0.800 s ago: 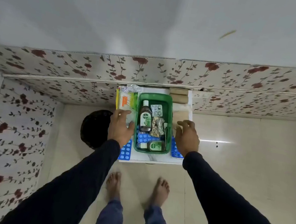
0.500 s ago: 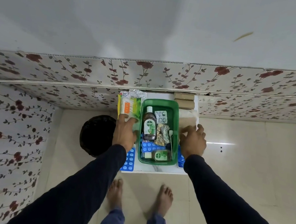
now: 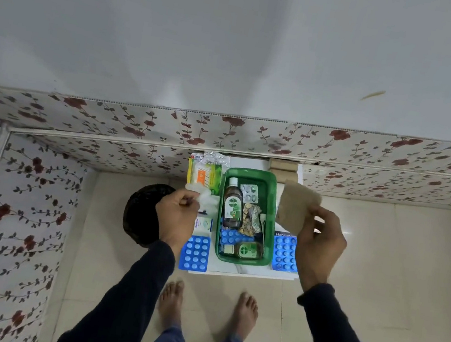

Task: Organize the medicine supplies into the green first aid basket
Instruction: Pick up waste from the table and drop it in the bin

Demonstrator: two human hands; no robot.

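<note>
The green basket (image 3: pixel 274 207) stands on a small white table (image 3: pixel 244 273). Inside it lie a large Dettol bottle (image 3: pixel 232 205), a small Dettol bottle (image 3: pixel 244 251), a grey pill strip (image 3: pixel 249 192), a foil strip (image 3: pixel 250 221) and a blue blister pack (image 3: pixel 230 236). My left hand (image 3: pixel 178 215) pinches a white cotton wad (image 3: pixel 205 198) left of the basket. My right hand (image 3: pixel 320 243) holds a beige bandage pad (image 3: pixel 296 207) lifted at the basket's right side.
A cotton-bud packet (image 3: pixel 204 175) lies left of the basket. Blue blister packs (image 3: pixel 195 252) (image 3: pixel 285 253) flank it, with a small white box (image 3: pixel 204 223) nearby. Beige bandage rolls (image 3: pixel 283 167) sit at the back. A black bin (image 3: pixel 142 211) stands on the floor to the left.
Both hands rose off the table. The left one picked up the white cotton wad and the right one lifted the beige pad, uncovering the blister packs and the small box.
</note>
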